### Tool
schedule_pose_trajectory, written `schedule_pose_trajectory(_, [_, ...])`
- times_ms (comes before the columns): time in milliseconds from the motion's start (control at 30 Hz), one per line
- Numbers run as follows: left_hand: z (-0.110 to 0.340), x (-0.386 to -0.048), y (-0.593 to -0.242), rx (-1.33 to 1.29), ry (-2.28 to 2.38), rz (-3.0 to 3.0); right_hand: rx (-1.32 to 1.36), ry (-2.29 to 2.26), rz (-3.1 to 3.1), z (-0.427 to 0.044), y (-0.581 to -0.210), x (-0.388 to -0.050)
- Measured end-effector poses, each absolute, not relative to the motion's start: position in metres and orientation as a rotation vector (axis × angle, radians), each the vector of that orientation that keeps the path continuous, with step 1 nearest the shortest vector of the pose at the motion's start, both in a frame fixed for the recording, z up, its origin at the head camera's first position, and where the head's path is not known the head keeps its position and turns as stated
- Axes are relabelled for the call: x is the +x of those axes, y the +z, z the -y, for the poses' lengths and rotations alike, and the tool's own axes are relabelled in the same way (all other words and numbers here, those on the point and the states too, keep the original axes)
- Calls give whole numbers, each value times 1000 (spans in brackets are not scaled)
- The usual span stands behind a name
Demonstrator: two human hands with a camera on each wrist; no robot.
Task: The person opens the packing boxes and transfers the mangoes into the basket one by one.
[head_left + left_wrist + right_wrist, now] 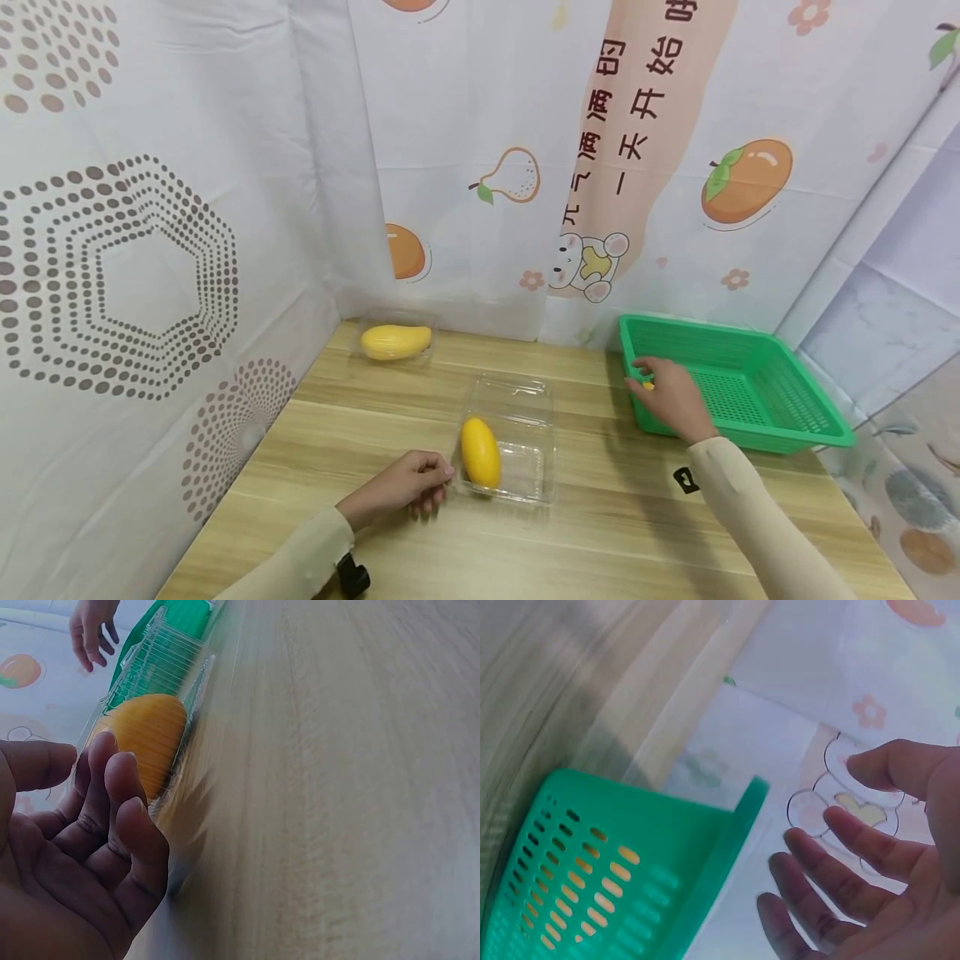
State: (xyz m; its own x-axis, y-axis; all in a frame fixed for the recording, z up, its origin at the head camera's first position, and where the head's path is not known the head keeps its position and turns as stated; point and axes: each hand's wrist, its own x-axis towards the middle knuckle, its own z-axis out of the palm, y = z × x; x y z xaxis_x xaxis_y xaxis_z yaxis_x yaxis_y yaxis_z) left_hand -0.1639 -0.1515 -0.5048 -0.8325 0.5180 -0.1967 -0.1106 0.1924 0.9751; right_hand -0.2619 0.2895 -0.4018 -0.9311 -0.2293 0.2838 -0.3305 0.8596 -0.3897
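Observation:
Near the middle of the table an open clear plastic box (521,482) holds a yellow mango (481,454) in its left side. My left hand (411,485) is at the box's near left edge, thumb and forefinger pinching the rim while the other fingers curl loosely. In the left wrist view, the mango (146,735) shows through the plastic beyond the fingertips. My right hand (671,398) hovers over the left rim of the green basket (813,417), fingers spread and relaxed, holding nothing. Something yellow (648,385) in the basket shows beside its fingers, mostly hidden.
Another clear box with a yellow mango (396,342) sits at the table's back left corner. Printed cloth curtains (465,92) hang behind and at the left of the wooden table (360,425). The basket stands at the back right.

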Motion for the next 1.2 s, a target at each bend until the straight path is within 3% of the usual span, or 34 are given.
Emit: schedule_pose_trajectory(1200, [153,-165,-508,419,1670,-1984,586,753,2805,-197,-426,-232])
